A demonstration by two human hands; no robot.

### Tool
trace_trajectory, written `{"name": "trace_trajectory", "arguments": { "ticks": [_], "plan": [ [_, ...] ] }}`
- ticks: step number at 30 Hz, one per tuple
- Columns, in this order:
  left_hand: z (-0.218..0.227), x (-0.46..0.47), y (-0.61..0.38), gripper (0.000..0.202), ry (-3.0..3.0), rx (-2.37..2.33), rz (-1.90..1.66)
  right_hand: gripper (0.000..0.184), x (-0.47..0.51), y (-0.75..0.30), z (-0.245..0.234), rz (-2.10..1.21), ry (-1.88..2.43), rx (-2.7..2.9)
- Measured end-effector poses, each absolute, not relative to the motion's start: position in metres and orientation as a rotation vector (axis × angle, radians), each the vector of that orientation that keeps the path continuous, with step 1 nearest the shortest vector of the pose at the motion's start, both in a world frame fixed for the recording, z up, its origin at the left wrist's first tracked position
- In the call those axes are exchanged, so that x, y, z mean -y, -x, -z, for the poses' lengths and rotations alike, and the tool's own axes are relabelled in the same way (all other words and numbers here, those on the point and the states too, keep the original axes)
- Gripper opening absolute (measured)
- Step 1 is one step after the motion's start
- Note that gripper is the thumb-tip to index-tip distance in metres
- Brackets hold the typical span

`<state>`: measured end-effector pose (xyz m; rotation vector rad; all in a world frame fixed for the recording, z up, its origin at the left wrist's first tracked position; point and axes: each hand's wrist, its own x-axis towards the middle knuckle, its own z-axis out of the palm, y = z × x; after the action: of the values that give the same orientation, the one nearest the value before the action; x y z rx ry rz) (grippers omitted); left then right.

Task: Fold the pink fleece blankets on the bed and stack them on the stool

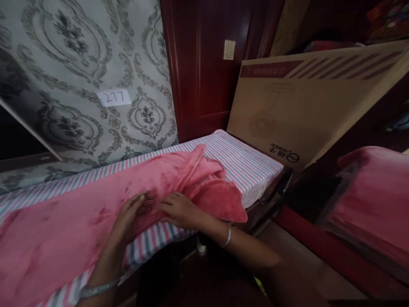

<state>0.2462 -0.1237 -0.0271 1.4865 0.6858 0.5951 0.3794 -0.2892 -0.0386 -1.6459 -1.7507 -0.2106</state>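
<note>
**A:** Where is the pink cloth lying right now?

**B:** It is stretching along the striped cover, running from eight o'clock in the view up toward the centre. Its near edge is hanging close to the cover's front edge.

**A:** And the hands?

**B:** Both are resting on top of it, side by side and almost touching. The left hand is lying palm down with the fingers loosely stretched out and the tips pressing into the fabric. The right hand is lying flat too, fingers extended and pointing toward nine o'clock. Neither is pinching or gripping anything.

**A:** So they are flattening it?

**B:** It is looking that way to me. The left part is lying fairly smooth, while a bunched heap is sitting at one o'clock from the right hand.

**A:** What is making that go well?

**B:** I would say pressing with whole palms, not fingertips, and stroking outward from where the hands are meeting, so creases are travelling toward the edges. The fleece is looking soft and clingy, so light, even pressure is likely suiting it better than dragging. The cardboard box at two o'clock is leaning near the cover's far end, so room there is looking tight.
</note>
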Motion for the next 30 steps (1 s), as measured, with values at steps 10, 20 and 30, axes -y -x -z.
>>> {"name": "trace_trajectory", "arguments": {
  "ticks": [10, 20, 30],
  "plan": [
    [-0.016, 0.129, -0.363, 0.060, -2.066, -0.387, -0.657, 0.041, 0.435, -0.532, 0.097, 0.395, 2.003, 0.599],
    [-0.026, 0.172, -0.521, 0.050, -2.703, -0.541, -0.416, 0.034, 0.429, -0.556, 0.118, 0.162, 2.343, 0.934],
    [-0.029, 0.164, -0.535, 0.016, -2.465, -0.374, -0.537, 0.021, 0.427, -0.561, 0.066, 0.233, 1.694, 0.866]
  ]
}}
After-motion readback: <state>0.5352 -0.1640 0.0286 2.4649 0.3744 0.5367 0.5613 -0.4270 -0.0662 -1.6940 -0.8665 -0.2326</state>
